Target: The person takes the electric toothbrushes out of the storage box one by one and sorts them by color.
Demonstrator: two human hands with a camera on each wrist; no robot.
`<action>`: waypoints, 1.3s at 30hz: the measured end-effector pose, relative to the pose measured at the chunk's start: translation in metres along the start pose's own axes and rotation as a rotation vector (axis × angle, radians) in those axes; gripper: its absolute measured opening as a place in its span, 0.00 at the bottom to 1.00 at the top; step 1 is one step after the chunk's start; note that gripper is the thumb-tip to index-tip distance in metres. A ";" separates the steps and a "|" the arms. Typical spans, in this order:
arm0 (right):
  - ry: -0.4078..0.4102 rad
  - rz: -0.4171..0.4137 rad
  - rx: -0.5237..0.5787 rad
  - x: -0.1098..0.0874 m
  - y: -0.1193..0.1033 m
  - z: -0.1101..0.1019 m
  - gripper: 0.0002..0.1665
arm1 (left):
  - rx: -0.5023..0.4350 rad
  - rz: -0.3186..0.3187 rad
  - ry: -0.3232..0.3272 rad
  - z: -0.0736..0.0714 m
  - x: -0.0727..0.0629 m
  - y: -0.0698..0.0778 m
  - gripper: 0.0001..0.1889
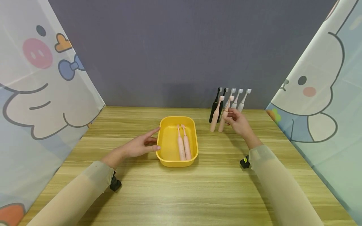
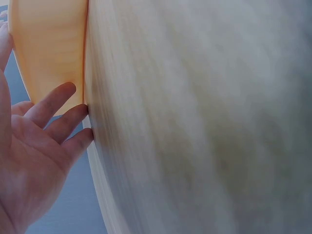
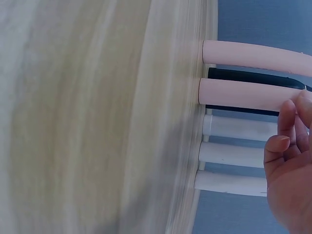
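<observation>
At the right, two pink electric toothbrushes stand upright. My right hand (image 1: 238, 121) pinches the upper handle of the right-hand pink electric toothbrush (image 1: 222, 124), whose base still meets the table in the right wrist view. Just left of it stands the other pink toothbrush (image 1: 214, 121). My left hand (image 1: 138, 145) touches the left wall of a yellow tray (image 1: 177, 163), its fingers extended and spread; the left wrist view shows its fingertips against the tray's side (image 2: 51, 53). Inside the tray, two more pink toothbrushes (image 1: 181, 147) lie side by side, heads away from me.
Behind the standing pink ones are two black toothbrushes (image 1: 214, 108) and three white toothbrushes (image 1: 241, 105), partly hidden by my right hand. A grey panel (image 1: 181, 53) rises at the table's back edge, with cartoon-printed cloths on both sides.
</observation>
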State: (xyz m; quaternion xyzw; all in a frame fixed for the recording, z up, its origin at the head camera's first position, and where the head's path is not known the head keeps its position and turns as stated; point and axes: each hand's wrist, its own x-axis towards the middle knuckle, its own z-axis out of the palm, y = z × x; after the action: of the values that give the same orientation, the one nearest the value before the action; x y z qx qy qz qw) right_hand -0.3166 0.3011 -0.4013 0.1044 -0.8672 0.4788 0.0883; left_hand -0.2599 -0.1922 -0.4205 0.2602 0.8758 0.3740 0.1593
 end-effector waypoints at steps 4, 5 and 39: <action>-0.012 0.007 -0.021 -0.001 -0.002 -0.001 0.29 | 0.005 0.004 0.003 0.000 0.000 0.000 0.52; -0.016 0.007 -0.025 -0.001 -0.002 -0.001 0.29 | 0.006 0.005 0.003 0.000 0.000 0.000 0.52; -0.118 0.038 -0.021 -0.027 0.012 -0.022 0.35 | 0.011 0.005 0.000 0.001 0.001 -0.001 0.52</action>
State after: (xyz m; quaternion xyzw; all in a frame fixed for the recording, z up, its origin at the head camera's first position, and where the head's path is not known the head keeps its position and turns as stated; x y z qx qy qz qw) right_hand -0.2929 0.3289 -0.4059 0.1150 -0.8777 0.4643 0.0290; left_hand -0.2605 -0.1915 -0.4222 0.2635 0.8772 0.3694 0.1569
